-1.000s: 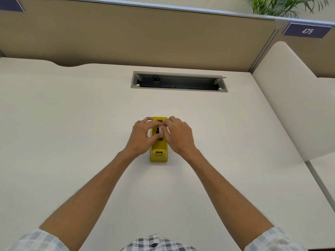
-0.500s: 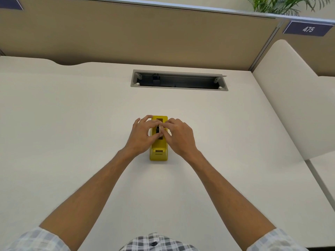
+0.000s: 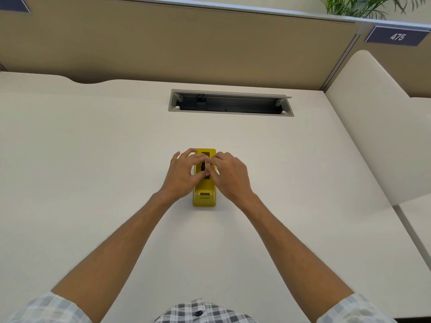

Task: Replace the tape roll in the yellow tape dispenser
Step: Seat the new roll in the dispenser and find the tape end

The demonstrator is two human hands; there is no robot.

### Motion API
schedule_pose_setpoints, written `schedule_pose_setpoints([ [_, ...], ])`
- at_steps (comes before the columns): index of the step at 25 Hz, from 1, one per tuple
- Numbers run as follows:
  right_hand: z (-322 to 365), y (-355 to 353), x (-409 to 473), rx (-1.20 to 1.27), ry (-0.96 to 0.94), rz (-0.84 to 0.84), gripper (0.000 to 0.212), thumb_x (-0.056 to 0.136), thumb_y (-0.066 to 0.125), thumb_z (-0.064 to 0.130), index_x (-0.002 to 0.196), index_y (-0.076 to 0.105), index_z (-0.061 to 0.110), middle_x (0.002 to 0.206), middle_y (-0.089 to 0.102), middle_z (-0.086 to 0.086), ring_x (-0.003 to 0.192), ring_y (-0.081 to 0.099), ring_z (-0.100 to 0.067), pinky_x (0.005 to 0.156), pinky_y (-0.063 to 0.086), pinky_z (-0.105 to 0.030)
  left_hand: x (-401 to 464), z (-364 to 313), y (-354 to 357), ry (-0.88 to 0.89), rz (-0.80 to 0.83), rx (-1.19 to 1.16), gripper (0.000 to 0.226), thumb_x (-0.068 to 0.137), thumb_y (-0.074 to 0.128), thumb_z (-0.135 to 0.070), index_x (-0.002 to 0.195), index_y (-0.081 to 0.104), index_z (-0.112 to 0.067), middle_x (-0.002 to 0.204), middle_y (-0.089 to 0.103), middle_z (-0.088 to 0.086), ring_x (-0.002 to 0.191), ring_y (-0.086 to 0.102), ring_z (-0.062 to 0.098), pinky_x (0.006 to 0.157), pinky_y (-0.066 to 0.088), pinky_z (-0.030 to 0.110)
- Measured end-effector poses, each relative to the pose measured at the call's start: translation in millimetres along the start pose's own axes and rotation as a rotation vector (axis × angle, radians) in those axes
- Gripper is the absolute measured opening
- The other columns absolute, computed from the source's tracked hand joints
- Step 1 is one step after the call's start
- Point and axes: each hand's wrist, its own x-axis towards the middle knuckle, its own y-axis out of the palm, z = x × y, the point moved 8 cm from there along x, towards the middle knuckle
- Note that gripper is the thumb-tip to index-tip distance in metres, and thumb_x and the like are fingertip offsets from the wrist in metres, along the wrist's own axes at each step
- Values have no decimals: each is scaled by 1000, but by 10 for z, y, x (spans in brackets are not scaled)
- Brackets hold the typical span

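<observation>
Yellow plastic tape dispenser (image 3: 204, 198) standing mid pale counter (image 3: 93, 159). Left hand (image 3: 180, 176) and right hand (image 3: 229, 177) flanking it, fingertips curled into its top slot, pinching something dark; roll itself indistinct.

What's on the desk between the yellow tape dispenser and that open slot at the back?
Nothing: in the head view, bare desk separates the yellow tape dispenser from the slot.

Two hands at a yellow tape dispenser

A yellow tape dispenser (image 3: 204, 194) stands on a cream desk (image 3: 93, 171). The left hand (image 3: 182, 176) and right hand (image 3: 229, 176) curl over its middle from either side, fingertips meeting at the dark slot (whatever they pinch is hidden). Beyond lies an open cable tray (image 3: 229, 104).
</observation>
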Motion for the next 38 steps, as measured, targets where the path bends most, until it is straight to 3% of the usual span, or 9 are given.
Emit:
schedule_pose_setpoints([
  [12,-17,-3,-2,8,35,-13,15,93,59,19,101,72,17,93,70,-3,81,60,-24,62,46,-35,9,-3,0,-7,3,27,37,89,64,-32,125,62,-24,133,60,-6,138,35,16,117,14,49],
  [26,-53,36,1,-49,44,3,18,91,59,21,82,74,19,81,72,1,80,60,-21,61,46,-36,1,13,-8,-23,1,13,38,89,63,-33,125,62,-21,133,60,-5,137,36,16,118,13,48],
  [32,-156,42,-19,62,106,-30,20,90,62,31,105,71,21,101,70,3,89,61,-18,66,45,-31,1,11,-11,-21,2,15,39,88,65,-33,125,62,-21,133,60,-5,138,36,16,117,13,50],
  [38,-117,12,-17,77,64,-58,15,92,61,27,99,73,23,94,71,2,86,62,-20,64,46,-32,2,3,-21,-8,-14,15,37,88,66,-33,123,64,-22,131,61,-6,136,38,15,117,14,49],
])
